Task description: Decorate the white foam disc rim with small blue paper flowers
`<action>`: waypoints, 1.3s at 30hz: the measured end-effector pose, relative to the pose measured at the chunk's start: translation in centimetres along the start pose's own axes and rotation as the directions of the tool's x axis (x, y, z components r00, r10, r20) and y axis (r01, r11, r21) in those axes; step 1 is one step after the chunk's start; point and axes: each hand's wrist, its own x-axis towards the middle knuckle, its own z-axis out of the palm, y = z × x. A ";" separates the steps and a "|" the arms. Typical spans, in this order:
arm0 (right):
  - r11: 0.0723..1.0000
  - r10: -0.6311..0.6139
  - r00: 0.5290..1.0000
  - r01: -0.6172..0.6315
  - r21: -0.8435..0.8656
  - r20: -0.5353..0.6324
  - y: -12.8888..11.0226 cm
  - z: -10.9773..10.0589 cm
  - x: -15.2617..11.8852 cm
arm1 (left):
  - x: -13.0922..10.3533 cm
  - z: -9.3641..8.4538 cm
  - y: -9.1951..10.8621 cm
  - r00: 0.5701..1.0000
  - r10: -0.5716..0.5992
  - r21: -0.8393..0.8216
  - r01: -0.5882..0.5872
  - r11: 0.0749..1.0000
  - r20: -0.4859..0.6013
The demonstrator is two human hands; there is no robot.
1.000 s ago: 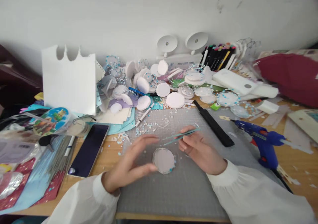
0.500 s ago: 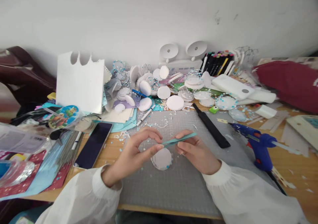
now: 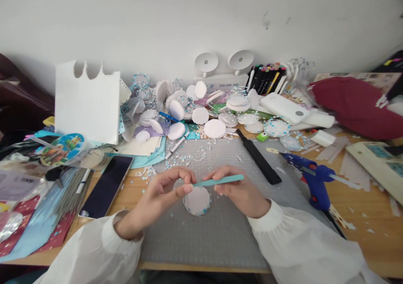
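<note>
A narrow teal strip (image 3: 232,178), perhaps paper or foam, is held level above the cutting mat by both hands. My left hand (image 3: 163,194) pinches its left end between thumb and fingers. Farther along, my right hand (image 3: 244,194) has its thumb below and fingers above the strip, whose right end sticks out past them. Beneath the hands lies a white round disc (image 3: 197,202) with small blue and white bits around its rim. The grey cutting mat (image 3: 204,242) carries the disc, and paper scraps are scattered toward its back.
White discs (image 3: 215,128) and beaded rings are heaped at the back. To the right lie a black long-handled tool (image 3: 260,158) and a blue glue gun (image 3: 316,177). A phone (image 3: 107,186) and wire stems (image 3: 71,200) lie left, near a white board (image 3: 88,103).
The view has turned a little to the right, so everything sits farther left. The teal strip now shows more of its flat side, still between both hands.
</note>
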 end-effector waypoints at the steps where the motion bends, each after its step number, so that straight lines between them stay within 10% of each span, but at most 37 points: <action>1: 1.000 -0.007 1.000 0.007 -0.017 0.008 0.0 -0.1 0.0 | -0.1 0.0 0.0 1.000 -0.009 -0.021 0.008 1.000 -0.003; 30: 0.992 -0.077 0.997 0.076 0.103 0.004 -0.9 0.6 -0.2 | -0.6 1.1 0.6 0.993 -0.109 -0.261 0.119 0.958 0.054; 39: 0.925 -0.059 0.943 0.175 0.336 -0.329 -2.8 -1.2 0.7 | -0.8 -1.0 0.5 0.994 -0.016 -0.357 -0.023 0.934 -0.104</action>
